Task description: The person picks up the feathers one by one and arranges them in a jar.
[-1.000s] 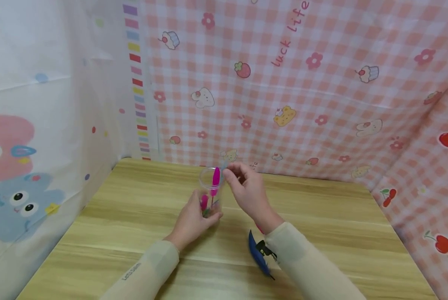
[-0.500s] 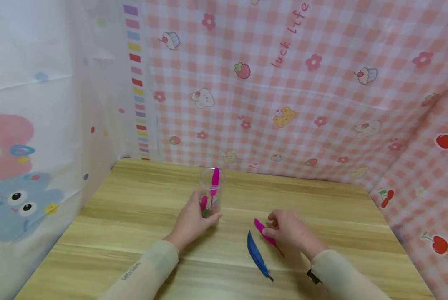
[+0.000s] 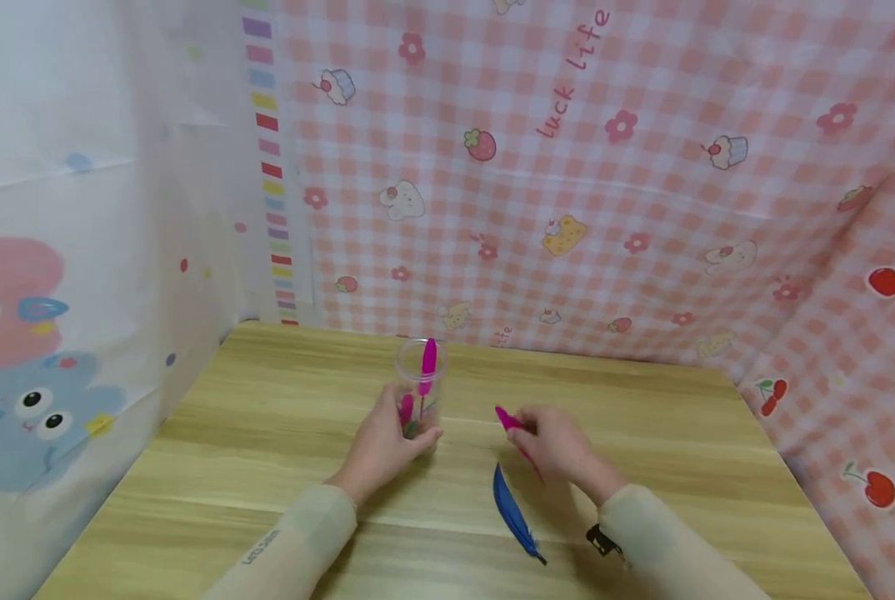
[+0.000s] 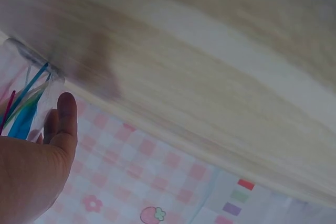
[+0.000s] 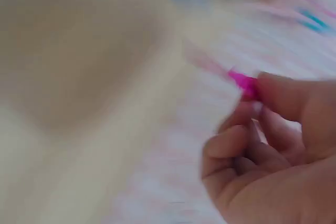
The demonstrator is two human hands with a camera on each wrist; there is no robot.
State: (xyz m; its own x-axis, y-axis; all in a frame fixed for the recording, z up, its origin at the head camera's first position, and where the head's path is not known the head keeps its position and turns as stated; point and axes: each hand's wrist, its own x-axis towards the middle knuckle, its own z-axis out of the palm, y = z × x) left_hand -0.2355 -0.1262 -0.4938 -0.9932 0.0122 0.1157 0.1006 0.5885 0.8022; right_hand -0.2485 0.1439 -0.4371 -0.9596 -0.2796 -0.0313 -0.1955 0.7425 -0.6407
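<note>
While the left hand (image 3: 387, 442) curls round the lower part of the clear round plastic cup (image 3: 420, 392), the cup stands upright on the light wooden table (image 3: 267, 433), a little left of the middle and toward the far side. The grip looks like it is there to keep the light cup from tipping. Inside the cup is a tall pink feather (image 3: 428, 367) that sticks up past the rim, and the left wrist view shows blue and green feather stems in there too. To the right of the cup, the right hand (image 3: 556, 442) pinches a second pink feather (image 3: 506, 418) between thumb and fingers, lifted just off the table with its soft tip pointing toward the cup. The right wrist view is blurry, but it shows the fingers closed tight on the pink bit. Pinching is likely the easy way to carry such a thin, light thing. Nearer to the person, just below that hand, a dark blue feather (image 3: 513, 515) lies flat on the table with nobody touching it.
</note>
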